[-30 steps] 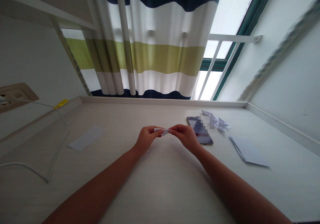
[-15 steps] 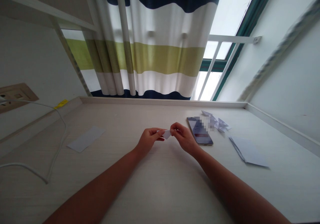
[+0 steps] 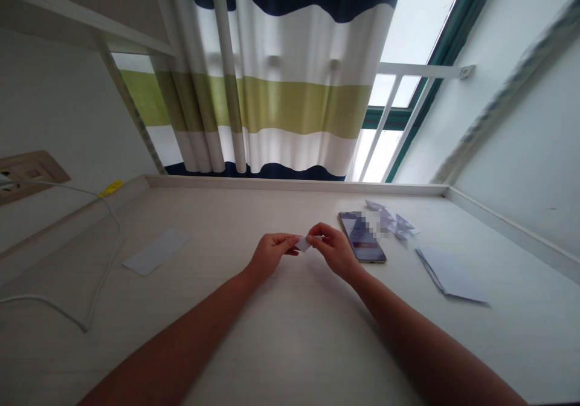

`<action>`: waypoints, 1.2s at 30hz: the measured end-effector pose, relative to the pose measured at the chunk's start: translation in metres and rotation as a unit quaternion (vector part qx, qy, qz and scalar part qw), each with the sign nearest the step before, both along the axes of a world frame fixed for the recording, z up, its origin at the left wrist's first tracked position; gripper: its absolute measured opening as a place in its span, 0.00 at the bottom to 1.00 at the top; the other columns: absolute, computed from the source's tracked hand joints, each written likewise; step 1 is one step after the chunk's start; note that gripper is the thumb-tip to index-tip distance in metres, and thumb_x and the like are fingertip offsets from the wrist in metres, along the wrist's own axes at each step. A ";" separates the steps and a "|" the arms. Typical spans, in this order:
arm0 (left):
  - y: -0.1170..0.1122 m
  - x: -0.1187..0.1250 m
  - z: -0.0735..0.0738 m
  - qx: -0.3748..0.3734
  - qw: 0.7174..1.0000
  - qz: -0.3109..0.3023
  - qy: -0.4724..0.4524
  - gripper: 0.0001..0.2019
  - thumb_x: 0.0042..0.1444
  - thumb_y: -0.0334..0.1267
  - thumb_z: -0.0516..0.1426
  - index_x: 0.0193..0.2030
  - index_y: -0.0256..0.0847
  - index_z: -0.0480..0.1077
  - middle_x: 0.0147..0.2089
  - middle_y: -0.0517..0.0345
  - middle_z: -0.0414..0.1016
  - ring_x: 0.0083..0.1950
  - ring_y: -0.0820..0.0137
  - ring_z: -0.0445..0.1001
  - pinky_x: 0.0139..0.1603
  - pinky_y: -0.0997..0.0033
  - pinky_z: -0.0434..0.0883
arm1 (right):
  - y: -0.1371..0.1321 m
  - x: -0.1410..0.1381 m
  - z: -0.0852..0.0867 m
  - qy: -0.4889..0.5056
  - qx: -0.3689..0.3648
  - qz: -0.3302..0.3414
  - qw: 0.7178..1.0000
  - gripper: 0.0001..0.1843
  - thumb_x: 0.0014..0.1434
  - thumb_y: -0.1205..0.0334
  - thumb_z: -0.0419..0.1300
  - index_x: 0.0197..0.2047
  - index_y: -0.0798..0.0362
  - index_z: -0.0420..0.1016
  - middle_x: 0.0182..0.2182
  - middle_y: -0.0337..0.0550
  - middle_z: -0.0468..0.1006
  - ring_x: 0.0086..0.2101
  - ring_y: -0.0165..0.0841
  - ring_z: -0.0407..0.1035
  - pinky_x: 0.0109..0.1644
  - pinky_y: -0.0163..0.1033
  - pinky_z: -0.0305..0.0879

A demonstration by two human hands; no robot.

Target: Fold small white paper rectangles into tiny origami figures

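Observation:
A small folded piece of white paper (image 3: 303, 244) is held between my two hands, just above the desk. My left hand (image 3: 270, 254) pinches its left side between thumb and fingers. On the other side, my right hand (image 3: 334, 249) is closed on the paper with thumb and forefinger, and a bit of white shows between its fingers. Much of the paper is hidden by the fingertips. Right beside my right hand lies a phone (image 3: 369, 248) with its screen up, partly blurred out.
Several folded white paper pieces (image 3: 401, 226) lie behind the phone. A stack of white paper (image 3: 453, 276) rests at the right, a single sheet (image 3: 156, 252) at the left. A white cable (image 3: 102, 273) runs from the wall socket (image 3: 34, 176). A raised rim (image 3: 290, 183) edges the desk.
My right thumb and fingers have shifted slightly on the folded paper, moving a little left, and white now shows between them. My left hand has hardly moved.

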State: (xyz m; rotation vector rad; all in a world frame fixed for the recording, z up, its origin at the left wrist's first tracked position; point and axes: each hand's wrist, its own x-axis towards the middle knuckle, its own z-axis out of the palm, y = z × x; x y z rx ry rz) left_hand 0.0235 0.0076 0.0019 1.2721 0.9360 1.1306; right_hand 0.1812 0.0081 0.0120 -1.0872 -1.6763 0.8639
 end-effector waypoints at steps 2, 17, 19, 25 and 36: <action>0.000 0.000 0.000 0.012 1.000 -0.002 0.021 0.14 0.42 0.44 0.60 0.31 0.35 0.76 0.31 0.52 0.78 0.31 0.68 0.73 0.38 0.64 0.72 | 0.000 0.000 -0.001 0.000 -0.006 -0.003 1.000 0.05 0.50 0.62 0.55 0.25 0.54 0.67 0.22 0.36 0.68 0.25 0.28 0.62 0.29 0.34 0.60; -0.001 -0.003 0.000 0.065 0.993 -0.025 0.092 0.11 0.47 0.41 0.57 0.30 0.36 0.76 0.28 0.53 0.77 0.32 0.67 0.74 0.35 0.68 0.72 | -0.002 -0.001 -0.001 -0.041 0.011 0.018 0.999 0.04 0.51 0.63 0.56 0.26 0.54 0.68 0.25 0.38 0.70 0.28 0.30 0.63 0.34 0.36 0.58; 0.000 -0.004 0.000 0.055 0.994 -0.055 0.077 0.12 0.48 0.42 0.56 0.32 0.35 0.76 0.30 0.51 0.78 0.34 0.66 0.74 0.36 0.67 0.72 | -0.002 0.000 0.001 -0.023 -0.009 0.024 0.999 0.05 0.50 0.63 0.55 0.26 0.54 0.68 0.24 0.37 0.68 0.28 0.29 0.63 0.34 0.36 0.59; 0.002 -0.005 -0.002 0.054 0.995 -0.055 0.059 0.14 0.50 0.42 0.55 0.34 0.33 0.75 0.32 0.49 0.77 0.35 0.65 0.75 0.35 0.67 0.72 | 0.001 -0.001 0.000 0.062 -0.069 0.030 0.995 0.08 0.48 0.58 0.58 0.27 0.54 0.69 0.23 0.36 0.68 0.25 0.28 0.62 0.32 0.36 0.60; 0.007 -0.007 -0.004 0.028 0.998 -0.034 0.051 0.12 0.45 0.40 0.58 0.35 0.35 0.74 0.32 0.54 0.74 0.34 0.70 0.71 0.31 0.72 0.71 | 0.006 0.003 -0.002 0.148 -0.110 0.016 0.983 0.10 0.47 0.56 0.60 0.25 0.55 0.72 0.19 0.37 0.70 0.23 0.26 0.62 0.31 0.35 0.60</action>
